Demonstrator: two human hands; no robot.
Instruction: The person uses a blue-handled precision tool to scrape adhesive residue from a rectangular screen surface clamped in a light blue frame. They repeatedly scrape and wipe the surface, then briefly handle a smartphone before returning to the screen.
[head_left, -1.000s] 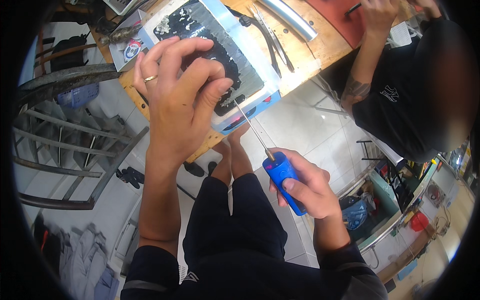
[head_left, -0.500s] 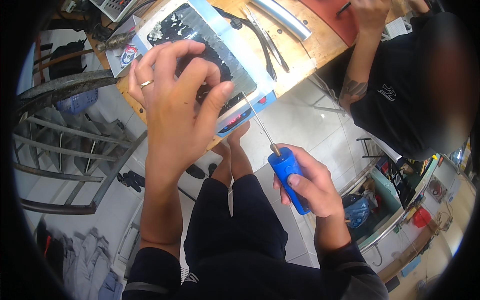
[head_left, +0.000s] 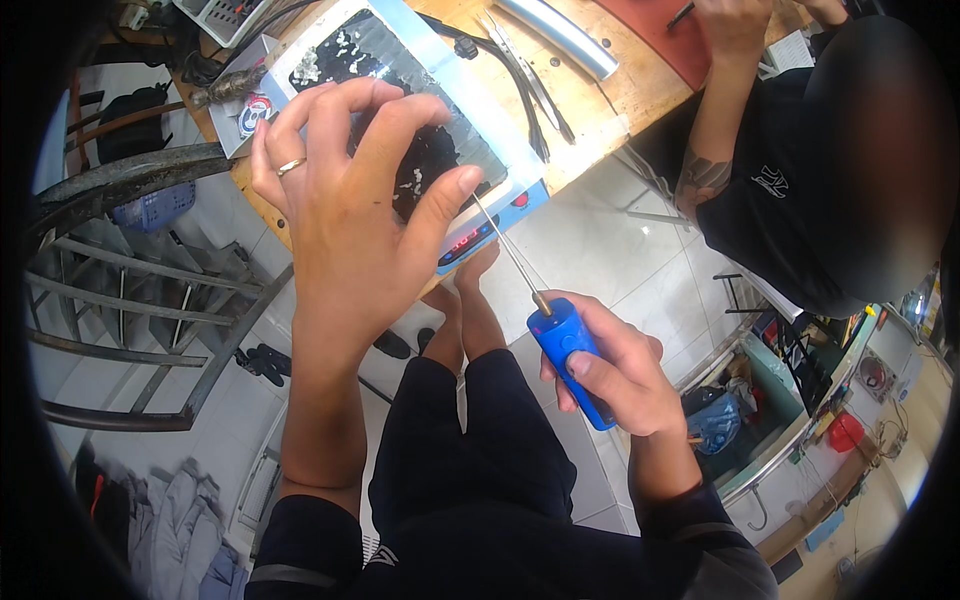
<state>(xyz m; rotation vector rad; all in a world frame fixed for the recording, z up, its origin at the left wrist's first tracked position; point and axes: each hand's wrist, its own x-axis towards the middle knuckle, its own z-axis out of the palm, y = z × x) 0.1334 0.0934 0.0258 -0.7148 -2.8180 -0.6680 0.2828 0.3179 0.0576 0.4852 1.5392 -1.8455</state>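
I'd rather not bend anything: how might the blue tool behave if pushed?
The blue tool is probably handle-heavy, its bulk sitting in the right hand. Its straight metal shaft looks fairly stiff, but it's thin enough that it might flex under side pressure.

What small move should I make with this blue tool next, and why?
Probably ease the blue tool in your right hand slightly inward over the dark panel: its thin tip appears near the panel's lower edge, beside your left hand, though contact is unclear, and whitish crumbs lie farther in.
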